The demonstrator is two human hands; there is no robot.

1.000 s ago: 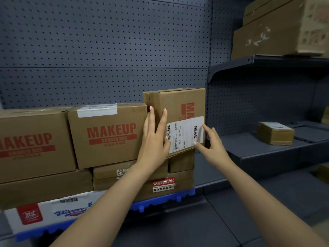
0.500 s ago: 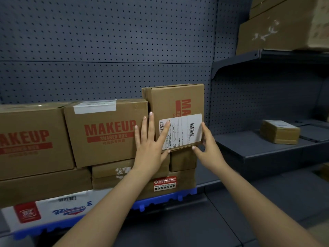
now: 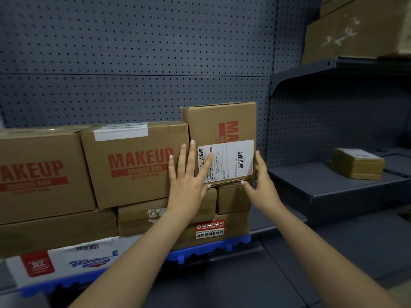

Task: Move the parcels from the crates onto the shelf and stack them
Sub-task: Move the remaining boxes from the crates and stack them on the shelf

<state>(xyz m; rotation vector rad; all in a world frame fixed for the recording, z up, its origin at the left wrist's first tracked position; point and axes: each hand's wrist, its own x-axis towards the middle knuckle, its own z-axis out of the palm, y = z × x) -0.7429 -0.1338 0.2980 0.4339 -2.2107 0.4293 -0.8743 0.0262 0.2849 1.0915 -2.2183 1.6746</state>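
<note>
Hands, two, both with fingers straight. Left hand (image 3: 189, 185) lies flat against the front of the upright brown cardboard parcel (image 3: 222, 121), one fingertip on its white shipping label (image 3: 231, 161). Right hand (image 3: 262, 187) touches that parcel's right edge, thumb at the lower corner. Parcel stands on smaller brown boxes (image 3: 231, 198), beside two brown cartons printed MAKEUP (image 3: 133, 165). Small taped brown parcel (image 3: 358, 165), one, sits on the grey metal shelf (image 3: 311, 181), far right.

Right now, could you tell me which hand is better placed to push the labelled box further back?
Probably the left hand: its straight fingers lie flat against the labelled box, while the right hand only touches its lower right corner.
</note>
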